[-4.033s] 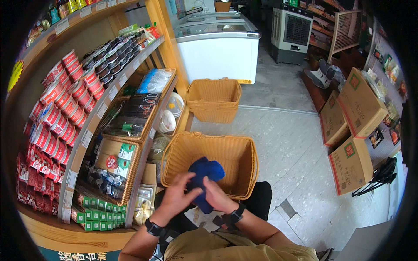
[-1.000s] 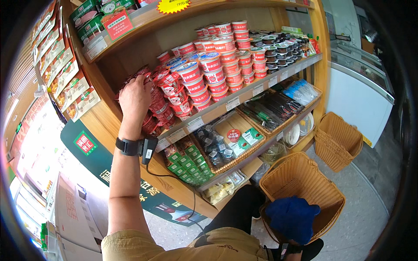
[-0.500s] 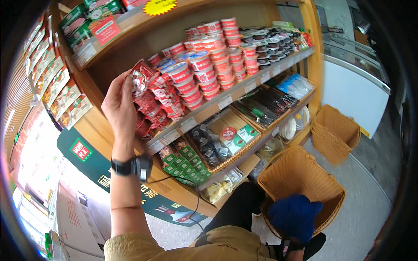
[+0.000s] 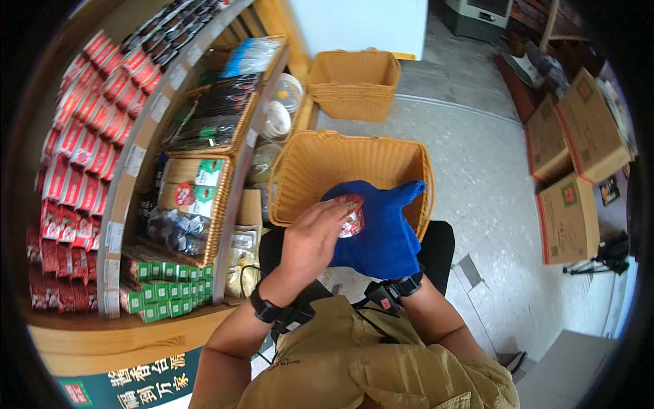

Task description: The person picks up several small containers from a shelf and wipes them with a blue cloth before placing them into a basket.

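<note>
My left hand (image 4: 314,236) is closed on a small red round tub with a shiny lid (image 4: 352,217), held against a blue cloth (image 4: 379,232). The cloth drapes over my right hand, so its fingers are hidden; only the wrist with a black strap (image 4: 402,286) and the forearm show. Both hands are in front of my body, above the near side of a tan wicker basket (image 4: 347,151). Rows of similar red tubs (image 4: 88,150) stand stacked on the shelf to my left.
Below the tubs, wicker trays (image 4: 221,211) hold packaged goods, with green-and-white boxes (image 4: 167,291) beside them. More baskets (image 4: 354,83) are stacked beyond the near basket, by a white cabinet (image 4: 361,24). Cardboard cartons (image 4: 565,218) stand at the right.
My left hand has brought the red tub from the shelf down to the blue cloth. The view has turned rightward, and the blue cloth is now raised over the basket's near side.
</note>
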A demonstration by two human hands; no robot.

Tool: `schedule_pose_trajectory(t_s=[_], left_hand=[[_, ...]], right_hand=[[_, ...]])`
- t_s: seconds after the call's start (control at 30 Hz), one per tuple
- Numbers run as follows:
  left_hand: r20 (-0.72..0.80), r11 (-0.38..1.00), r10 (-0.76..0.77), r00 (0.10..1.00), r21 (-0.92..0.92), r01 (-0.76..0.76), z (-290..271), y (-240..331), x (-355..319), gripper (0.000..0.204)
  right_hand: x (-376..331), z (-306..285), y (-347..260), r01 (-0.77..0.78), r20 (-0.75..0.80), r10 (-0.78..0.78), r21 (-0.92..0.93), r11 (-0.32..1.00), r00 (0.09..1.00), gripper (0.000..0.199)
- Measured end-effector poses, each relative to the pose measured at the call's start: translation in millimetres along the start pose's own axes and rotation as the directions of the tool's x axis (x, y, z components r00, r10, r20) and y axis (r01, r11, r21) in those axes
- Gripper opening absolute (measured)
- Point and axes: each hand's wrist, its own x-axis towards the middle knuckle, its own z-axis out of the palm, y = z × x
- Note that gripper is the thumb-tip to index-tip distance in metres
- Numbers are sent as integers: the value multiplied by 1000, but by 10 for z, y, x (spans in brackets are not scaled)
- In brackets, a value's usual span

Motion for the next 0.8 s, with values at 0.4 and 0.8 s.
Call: schedule_pose_trajectory(t_s=[0.4, 0.8], left_hand=[[-30, 897, -226, 974, -396, 196, 233, -30, -310, 17], [273, 66, -647, 712, -910, 408, 276, -320, -272, 26]], right_hand=[[-297, 152, 479, -141, 8, 396, 942, 306, 918, 38], [-333, 260, 490, -32, -341, 86, 161, 986, 936, 37]])
